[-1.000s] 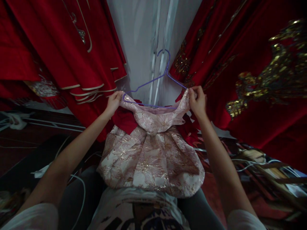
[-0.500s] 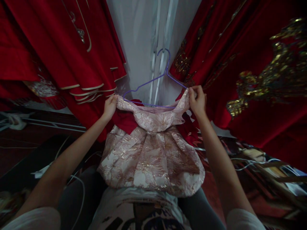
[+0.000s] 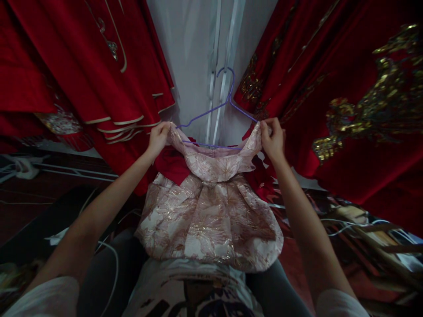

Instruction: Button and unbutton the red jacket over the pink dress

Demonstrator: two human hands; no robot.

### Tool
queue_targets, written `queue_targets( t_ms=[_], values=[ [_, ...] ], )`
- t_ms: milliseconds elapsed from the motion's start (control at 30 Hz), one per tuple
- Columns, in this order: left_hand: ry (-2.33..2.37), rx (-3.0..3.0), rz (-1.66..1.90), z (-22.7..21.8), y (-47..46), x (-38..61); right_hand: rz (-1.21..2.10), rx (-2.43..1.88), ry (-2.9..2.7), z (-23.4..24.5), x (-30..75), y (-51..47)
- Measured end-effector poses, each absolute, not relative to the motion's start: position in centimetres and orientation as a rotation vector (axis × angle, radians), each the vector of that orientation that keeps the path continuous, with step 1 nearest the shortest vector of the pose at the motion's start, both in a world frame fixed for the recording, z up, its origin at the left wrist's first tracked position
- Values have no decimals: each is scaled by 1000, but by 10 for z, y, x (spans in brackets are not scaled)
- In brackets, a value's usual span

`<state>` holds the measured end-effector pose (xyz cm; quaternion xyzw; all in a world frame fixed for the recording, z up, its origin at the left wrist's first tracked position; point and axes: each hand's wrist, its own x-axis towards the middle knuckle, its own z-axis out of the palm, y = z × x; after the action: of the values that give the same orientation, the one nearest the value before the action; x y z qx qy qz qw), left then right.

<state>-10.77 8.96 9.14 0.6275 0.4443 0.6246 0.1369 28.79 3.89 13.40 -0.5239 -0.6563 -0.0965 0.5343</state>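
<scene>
A pink and gold brocade dress (image 3: 206, 220) lies across my lap, its off-shoulder neckline spread wide. My left hand (image 3: 159, 137) pinches the left shoulder band, closed on the fabric. At the opposite shoulder my right hand (image 3: 272, 137) is closed on the other band, near the hanger's end. A purple wire hanger (image 3: 211, 107) sits inside the neckline, its hook pointing away from me. Both ends of the hanger go in behind the shoulder bands, so its tips are hidden. Red fabric (image 3: 172, 167) shows behind the dress on the left.
Red garments with trim (image 3: 132, 88) hang at the left, and a red garment with gold sequins (image 3: 346, 119) hangs at the right. Between them stands a pale wall (image 3: 188, 48) with metal rails. White cables (image 3: 114, 264) run by my left leg. A cluttered wooden rack (image 3: 373, 229) is at right.
My left hand has moved up and inward with the left shoulder band, which now covers the hanger's left end. My right hand has stayed nearly still.
</scene>
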Motion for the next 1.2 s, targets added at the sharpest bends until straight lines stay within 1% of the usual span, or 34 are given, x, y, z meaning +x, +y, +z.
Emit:
queue_targets(
  t_ms=[133,233,300,400,467,500,567,600,633,667,767,933,1000,1067,1133,1200],
  values=[
    [1161,2171,1519,124,82,-68,-230,-1250,-1562,133,291,42],
    [1110,2287,1396,137,77,-58,-213,-1248,-1579,132,294,46],
    [1100,2233,1399,138,81,-66,-199,-1227,-1577,130,294,48],
    [1147,2036,1445,128,94,-95,-177,-1179,-1550,127,293,50],
    [1255,2011,1364,115,98,-116,-170,-1159,-1536,125,291,51],
    [1326,2067,1236,108,98,-126,-167,-1155,-1534,125,291,51],
    [1416,2245,810,92,93,-140,-162,-1154,-1533,125,290,51],
    [1453,2301,657,85,89,-144,-159,-1156,-1533,125,290,51],
    [1475,2327,581,80,86,-146,-157,-1159,-1532,125,290,51],
    [1489,2318,583,76,84,-147,-156,-1164,-1532,125,290,51],
    [1455,2127,834,78,85,-142,-160,-1183,-1540,125,292,52],
    [1481,1511,1255,116,93,-127,-191,-1212,-1575,129,294,46],
    [1512,1375,1379,133,93,-118,-217,-1218,-1580,132,292,40],
    [1561,1441,1427,147,90,-104,-238,-1223,-1576,135,289,32],
    [1570,1639,1410,158,83,-85,-232,-1227,-1586,138,286,25],
    [1461,1891,1364,166,72,-62,-191,-1220,-1613,140,285,20]
  ],
)
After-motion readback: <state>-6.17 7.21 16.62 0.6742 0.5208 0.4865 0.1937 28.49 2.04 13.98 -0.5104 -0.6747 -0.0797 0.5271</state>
